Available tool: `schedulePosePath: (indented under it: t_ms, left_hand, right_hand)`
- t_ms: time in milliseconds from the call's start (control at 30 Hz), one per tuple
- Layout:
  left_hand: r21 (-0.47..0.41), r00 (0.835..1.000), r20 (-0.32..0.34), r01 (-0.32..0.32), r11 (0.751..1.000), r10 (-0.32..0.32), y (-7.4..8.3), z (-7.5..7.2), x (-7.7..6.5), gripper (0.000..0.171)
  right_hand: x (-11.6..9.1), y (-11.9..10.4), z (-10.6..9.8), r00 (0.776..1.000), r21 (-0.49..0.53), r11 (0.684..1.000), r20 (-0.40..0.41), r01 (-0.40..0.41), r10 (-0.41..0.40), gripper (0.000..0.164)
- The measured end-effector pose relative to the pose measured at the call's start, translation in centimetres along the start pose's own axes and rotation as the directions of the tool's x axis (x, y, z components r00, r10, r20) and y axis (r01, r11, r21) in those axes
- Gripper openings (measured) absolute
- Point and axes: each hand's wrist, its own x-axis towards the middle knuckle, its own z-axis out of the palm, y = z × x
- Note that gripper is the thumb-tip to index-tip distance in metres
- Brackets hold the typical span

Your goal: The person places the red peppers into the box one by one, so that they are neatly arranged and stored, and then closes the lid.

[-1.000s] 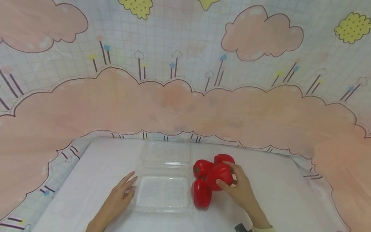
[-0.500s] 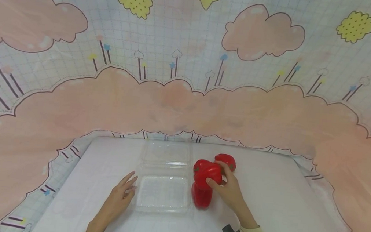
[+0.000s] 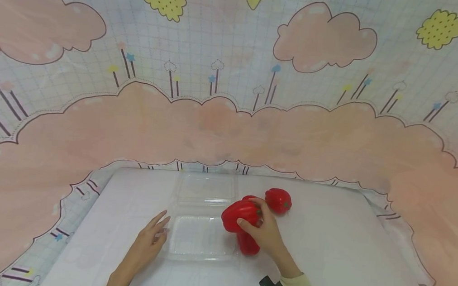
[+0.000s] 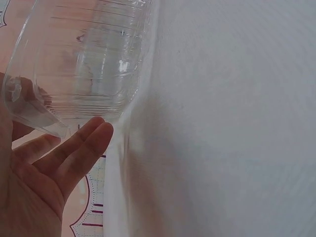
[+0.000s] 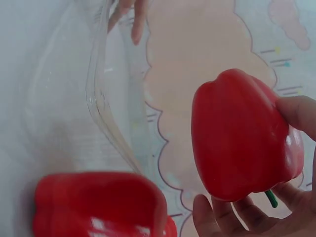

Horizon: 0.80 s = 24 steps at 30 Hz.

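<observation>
My right hand (image 3: 267, 235) grips a red bell pepper (image 3: 236, 216) above the right edge of a clear plastic clamshell box (image 3: 198, 257). In the right wrist view the pepper's green stem (image 5: 271, 198) points toward the palm, with thumb and fingers around its sides. At the box's left side rests my left hand (image 3: 147, 240), its fingers extended. The left wrist view shows those fingertips (image 4: 106, 131) at the clear wall (image 4: 98, 98). Below the held pepper lies another red pepper (image 3: 247, 245), partly covered. A third (image 3: 250, 197) is mostly hidden behind it.
One more red pepper (image 3: 278, 201) lies farther back on the right of the white table (image 3: 338, 243). The box's lid half (image 3: 208, 189) lies folded open toward the back. A patterned cloth (image 3: 229, 134) hangs behind the table.
My right hand has carried the gripped pepper leftward from the group toward the box, and the pepper has turned. The back pepper shifted slightly and now shows its stem. My left hand stays put.
</observation>
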Motion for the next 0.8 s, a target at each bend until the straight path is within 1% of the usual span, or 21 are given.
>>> schedulePosePath:
  t_ms: [233,467,667,800]
  left_hand:
    - [0.005,1.000,0.001,0.006,1.000,-0.006,0.3,-0.1,-0.1,0.048]
    - [0.015,1.000,-0.008,-0.005,1.000,0.006,0.6,-0.2,-0.1,0.048]
    - [0.010,1.000,0.002,0.015,1.000,-0.015,0.4,-0.1,-0.1,0.048]
    - [0.013,1.000,0.001,0.014,1.000,-0.014,0.3,-0.1,0.0,0.048]
  right_hand:
    - [0.2,-0.2,1.5,1.000,0.019,1.000,0.001,-0.003,0.003,0.066]
    - [0.4,-0.2,2.7,1.000,0.033,0.999,0.010,0.001,-0.001,0.063]
    - [0.2,-0.5,3.7,0.998,0.026,0.999,0.051,-0.045,0.043,0.066]
    - [0.2,-0.6,4.4,0.996,0.038,0.997,0.067,-0.066,0.064,0.068]
